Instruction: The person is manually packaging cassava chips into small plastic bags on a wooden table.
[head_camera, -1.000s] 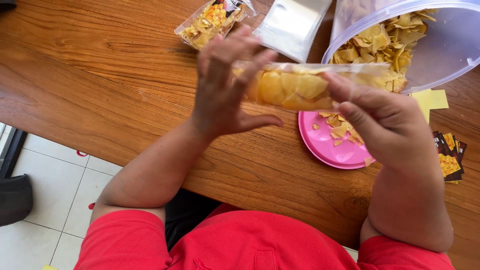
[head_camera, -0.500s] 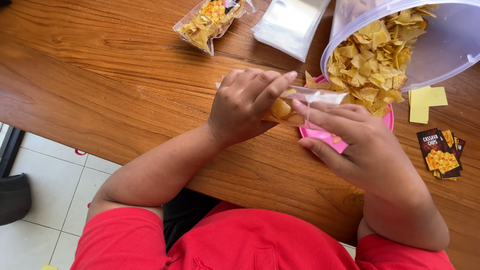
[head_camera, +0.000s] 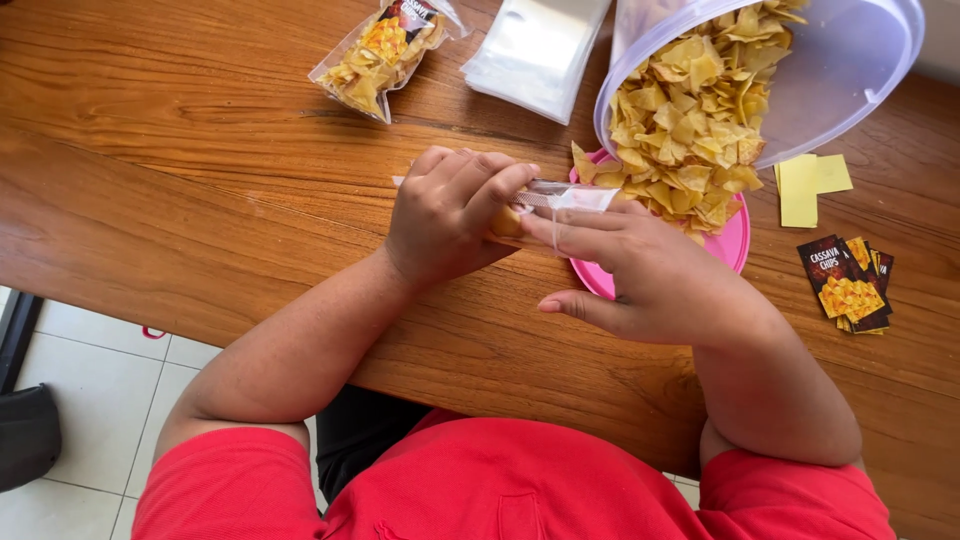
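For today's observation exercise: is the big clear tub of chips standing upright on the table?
No, the clear tub lies tipped on its side, and yellow chips spill from its mouth onto the pink plate.

Home snack-packing spot, wooden table (head_camera: 200, 200), tiled floor (head_camera: 90, 400)

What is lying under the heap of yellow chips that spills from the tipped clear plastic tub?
Under the heap of yellow chips lies a round pink plastic plate. Only its right rim and a lower-left part show; the chips and the right hand cover the rest, so its middle cannot be seen.
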